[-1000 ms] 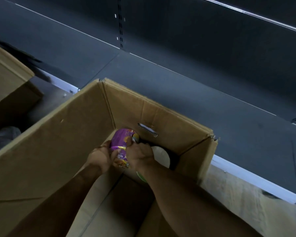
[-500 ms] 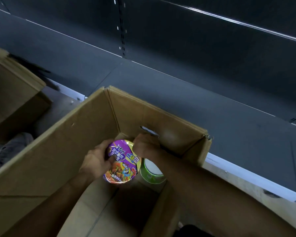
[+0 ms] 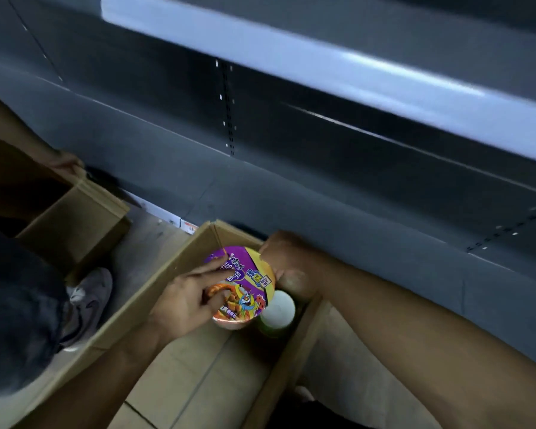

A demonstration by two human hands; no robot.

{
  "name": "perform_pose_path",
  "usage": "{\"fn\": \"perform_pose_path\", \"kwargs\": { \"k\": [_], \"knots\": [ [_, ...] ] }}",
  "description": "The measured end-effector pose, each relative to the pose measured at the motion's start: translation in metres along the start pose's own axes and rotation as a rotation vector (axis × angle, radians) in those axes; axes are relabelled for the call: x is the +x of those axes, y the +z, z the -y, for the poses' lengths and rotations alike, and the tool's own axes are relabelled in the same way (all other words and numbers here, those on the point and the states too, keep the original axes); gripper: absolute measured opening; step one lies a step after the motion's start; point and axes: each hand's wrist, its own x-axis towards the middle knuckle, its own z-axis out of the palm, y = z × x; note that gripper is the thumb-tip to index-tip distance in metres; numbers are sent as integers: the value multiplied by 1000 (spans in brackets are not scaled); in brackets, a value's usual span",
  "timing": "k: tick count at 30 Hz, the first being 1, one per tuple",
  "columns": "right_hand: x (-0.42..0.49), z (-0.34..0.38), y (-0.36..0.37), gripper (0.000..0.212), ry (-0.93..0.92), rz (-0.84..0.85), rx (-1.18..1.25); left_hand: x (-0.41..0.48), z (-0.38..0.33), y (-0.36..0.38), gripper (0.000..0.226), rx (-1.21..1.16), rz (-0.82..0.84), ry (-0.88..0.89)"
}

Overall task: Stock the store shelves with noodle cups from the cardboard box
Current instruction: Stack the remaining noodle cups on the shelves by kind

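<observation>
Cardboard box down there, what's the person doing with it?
A person is unpacking it to stock the shelf. Their left hand holds a purple noodle cup tilted over the open cardboard box, while the right hand is curled close beside it; what it grips is hidden. A green cup sits in the box. Another person's hand touches a second box.

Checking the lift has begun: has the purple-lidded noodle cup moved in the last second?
Yes. The purple-lidded noodle cup, held by the left hand, has risen from deep in the brown cardboard box to about its rim.
</observation>
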Motion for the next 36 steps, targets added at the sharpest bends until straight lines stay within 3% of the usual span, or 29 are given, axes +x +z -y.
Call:
{"fn": "perform_pose_path", "kwargs": {
  "k": [6, 9, 12, 21, 28, 36],
  "knots": [
    [-94, 34, -88, 30, 63, 195, 73, -19, -100, -84, 69, 89, 69, 143],
    [-143, 45, -126, 32, 83, 188, 101, -31, -148, -124, 87, 92, 141, 214],
    [-193, 56, -161, 32, 97, 177, 114, -41, -192, -159, 85, 183, 174, 307],
    [-338, 73, -244, 27, 81, 3, 209, -64, -323, -250, 83, 325, 199, 491],
    [-431, 73, -299, 24, 63, -110, 243, -80, -411, -285, 79, 160, 110, 566],
    [-502, 50, -348, 25, -45, -288, 322, -90, -506, -306, 76, -11, -24, 493]
  ]
}}
